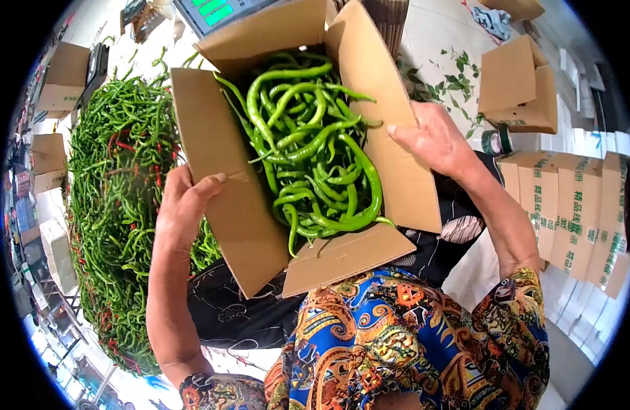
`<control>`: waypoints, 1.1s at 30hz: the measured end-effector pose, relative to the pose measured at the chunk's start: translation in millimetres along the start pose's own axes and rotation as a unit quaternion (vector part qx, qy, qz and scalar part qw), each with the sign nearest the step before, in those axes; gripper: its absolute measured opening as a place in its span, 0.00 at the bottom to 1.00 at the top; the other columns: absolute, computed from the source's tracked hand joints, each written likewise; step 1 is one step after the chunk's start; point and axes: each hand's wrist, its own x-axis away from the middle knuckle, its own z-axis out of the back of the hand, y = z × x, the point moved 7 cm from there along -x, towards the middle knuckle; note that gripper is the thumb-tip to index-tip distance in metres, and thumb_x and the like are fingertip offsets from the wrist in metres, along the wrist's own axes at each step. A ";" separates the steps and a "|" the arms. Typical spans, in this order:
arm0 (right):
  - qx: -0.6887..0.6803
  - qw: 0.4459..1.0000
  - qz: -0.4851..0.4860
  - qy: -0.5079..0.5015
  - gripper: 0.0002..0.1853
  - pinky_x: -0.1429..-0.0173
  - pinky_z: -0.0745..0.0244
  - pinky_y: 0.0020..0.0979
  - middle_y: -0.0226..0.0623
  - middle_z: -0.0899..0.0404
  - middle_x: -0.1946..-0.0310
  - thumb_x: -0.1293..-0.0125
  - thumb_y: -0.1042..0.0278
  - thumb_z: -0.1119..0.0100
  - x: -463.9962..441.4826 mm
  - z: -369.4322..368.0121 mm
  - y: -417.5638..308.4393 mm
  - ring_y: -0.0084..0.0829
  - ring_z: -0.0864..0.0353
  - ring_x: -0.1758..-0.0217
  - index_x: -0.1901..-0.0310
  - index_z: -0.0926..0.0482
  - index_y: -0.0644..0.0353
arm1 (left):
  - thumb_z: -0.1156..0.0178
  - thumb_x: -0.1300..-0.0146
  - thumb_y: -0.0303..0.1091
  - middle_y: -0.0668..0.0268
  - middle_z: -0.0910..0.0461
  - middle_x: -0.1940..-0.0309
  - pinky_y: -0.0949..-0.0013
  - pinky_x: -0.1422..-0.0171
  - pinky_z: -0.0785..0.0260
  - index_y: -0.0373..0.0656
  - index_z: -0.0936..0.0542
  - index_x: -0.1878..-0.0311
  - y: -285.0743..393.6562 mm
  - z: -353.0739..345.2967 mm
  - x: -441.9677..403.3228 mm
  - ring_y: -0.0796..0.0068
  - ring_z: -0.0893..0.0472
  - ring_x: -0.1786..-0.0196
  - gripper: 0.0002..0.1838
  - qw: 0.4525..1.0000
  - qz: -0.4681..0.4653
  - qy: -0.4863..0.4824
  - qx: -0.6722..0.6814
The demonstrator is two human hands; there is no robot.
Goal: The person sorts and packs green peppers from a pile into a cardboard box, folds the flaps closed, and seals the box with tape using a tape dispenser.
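Note:
An open cardboard box point(356, 256) rests over my lap, its flaps spread outward. Long curled green chili peppers point(315, 137) fill it, and a few tips poke past the edges. My left hand point(180, 205) grips the left flap, thumb lying on the inner face and fingers behind it. On the opposite side, my right hand point(434, 139) clasps the right flap the same way, with its fingers hidden behind the cardboard.
A large heap of green peppers point(117, 225) with some red ones lies at my left. A scale with a lit green display point(212, 8) stands ahead. Folded printed cartons point(567, 212) line the right, below an open box point(516, 85). Loose leaves point(458, 82) litter the floor.

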 end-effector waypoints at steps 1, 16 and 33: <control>0.046 0.999 -0.003 -0.015 0.14 0.60 0.24 0.41 0.55 0.20 0.69 0.41 0.64 0.43 -1.4 -3.8 6.5 0.52 0.18 0.66 0.59 0.21 0.65 | 0.41 0.41 0.30 0.63 0.16 0.64 0.71 0.56 0.28 0.32 0.20 0.54 2.8 -1.7 2.7 0.74 0.19 0.64 0.14 1.000 0.010 -0.003 -0.023; 0.318 0.903 0.257 -0.134 0.13 0.58 0.23 0.40 0.44 0.20 0.65 0.42 0.63 0.35 40.6 -82.5 -61.1 0.42 0.19 0.61 0.63 0.21 0.65 | 0.41 0.51 0.16 0.60 0.20 0.62 0.63 0.57 0.23 0.41 0.19 0.55 60.8 -68.0 45.8 0.60 0.20 0.60 0.18 0.812 -0.392 -0.057 -0.428; 0.405 0.759 0.267 -0.434 0.07 0.58 0.27 0.41 0.44 0.20 0.67 0.42 0.70 0.48 63.7 -182.5 -0.3 0.44 0.21 0.60 0.70 0.20 0.61 | 0.39 0.43 0.29 0.48 0.16 0.63 0.54 0.52 0.21 0.37 0.16 0.63 -50.4 -142.0 3.5 0.49 0.16 0.56 0.08 0.737 -0.106 -0.293 -0.600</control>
